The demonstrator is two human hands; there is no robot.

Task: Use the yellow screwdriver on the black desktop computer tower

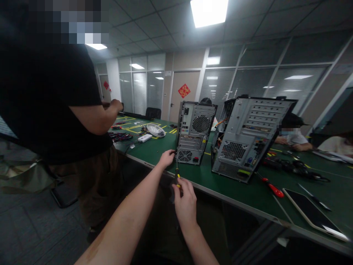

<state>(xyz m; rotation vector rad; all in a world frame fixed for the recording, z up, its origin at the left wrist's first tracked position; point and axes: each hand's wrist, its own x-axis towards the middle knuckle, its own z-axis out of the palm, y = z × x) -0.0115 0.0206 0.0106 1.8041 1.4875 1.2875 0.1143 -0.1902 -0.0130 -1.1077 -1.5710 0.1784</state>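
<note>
A small computer tower point(194, 130) stands on the green table point(226, 187) with its rear panel facing me. My left hand point(167, 158) rests against the tower's lower left rear corner, fingers curled on the edge. My right hand point(185, 200) is closed round a screwdriver point(177, 173) with a black and yellow handle, its shaft pointing up at that same corner.
A larger open tower point(245, 138) stands to the right. A red-handled screwdriver point(273, 188), a tablet point(311, 213) and cables lie near it. A person in a black shirt point(52, 106) stands close on the left. Seated people work at the far right. A small fan point(156, 129) lies farther back.
</note>
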